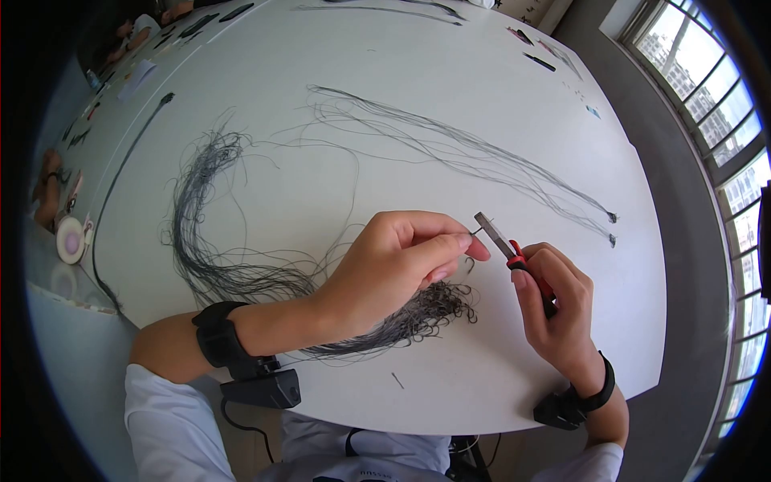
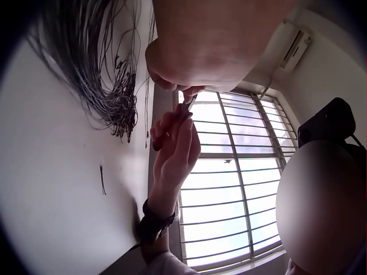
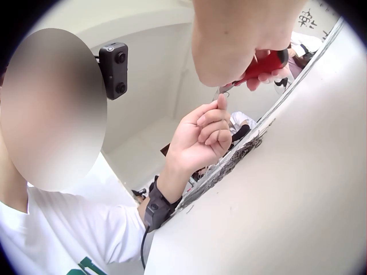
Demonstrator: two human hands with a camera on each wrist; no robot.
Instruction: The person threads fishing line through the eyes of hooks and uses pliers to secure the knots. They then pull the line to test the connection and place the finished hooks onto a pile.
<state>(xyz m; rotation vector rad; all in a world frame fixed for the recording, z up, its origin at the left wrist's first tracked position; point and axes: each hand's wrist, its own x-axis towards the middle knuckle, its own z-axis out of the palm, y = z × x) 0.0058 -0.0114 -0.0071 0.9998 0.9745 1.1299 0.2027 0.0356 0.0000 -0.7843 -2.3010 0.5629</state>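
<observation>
My left hand (image 1: 401, 257) hovers above the white table (image 1: 450, 386) and pinches a thin dark wire (image 1: 475, 231) between thumb and forefinger. My right hand (image 1: 554, 309) grips red-handled pliers (image 1: 514, 253), whose metal tip (image 1: 486, 225) touches the end of that wire. Below the left hand lies a bundle of dark wires with curled ends (image 1: 426, 313). In the left wrist view the right hand (image 2: 175, 154) holds the pliers tip (image 2: 188, 106) up to the left fingers. In the right wrist view the pliers' red handle (image 3: 265, 64) shows, with the left hand (image 3: 200, 137) beyond.
A long sweep of dark wires (image 1: 201, 217) curves across the table's left side, and thinner strands (image 1: 482, 157) run toward the right edge. A short wire offcut (image 1: 397, 380) lies near the front edge. A roll of tape (image 1: 71, 241) sits far left. Windows (image 1: 723, 120) are on the right.
</observation>
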